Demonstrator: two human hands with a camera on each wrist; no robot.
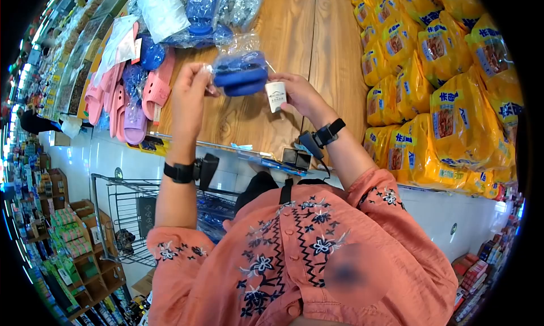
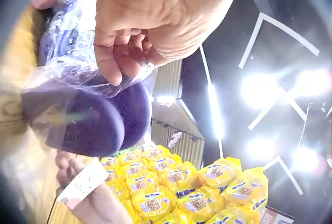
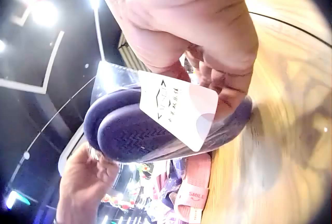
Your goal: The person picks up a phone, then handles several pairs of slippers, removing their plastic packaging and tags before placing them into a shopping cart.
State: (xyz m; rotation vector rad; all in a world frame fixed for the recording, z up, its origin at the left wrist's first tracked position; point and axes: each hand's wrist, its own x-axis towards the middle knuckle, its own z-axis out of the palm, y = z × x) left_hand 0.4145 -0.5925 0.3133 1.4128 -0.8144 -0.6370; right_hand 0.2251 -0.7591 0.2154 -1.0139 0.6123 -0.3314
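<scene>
A pair of blue slippers point(image 1: 241, 73) in a clear plastic bag hangs above the wooden table, soles together. My left hand point(image 1: 192, 85) grips the bag at its left end; in the left wrist view, the curled fingers of this left hand point(image 2: 150, 32) pinch the crinkled plastic above the slippers point(image 2: 88, 120). At the other end, my right hand point(image 1: 306, 96) pinches a white paper tag point(image 1: 276, 96). Up close in the right wrist view, the printed tag point(image 3: 176, 107) overlaps the ridged sole of the slippers point(image 3: 137, 133), and part of the right fingers is hidden behind it.
Pink slippers point(image 1: 158, 88) and more bagged footwear point(image 1: 201, 11) lie at the table's left. Yellow food packages point(image 1: 462, 119) are stacked along the right. The wooden table point(image 1: 300, 37) spans the middle. A shopping cart point(image 1: 127, 212) stands below left, near shelves of goods point(image 1: 85, 235).
</scene>
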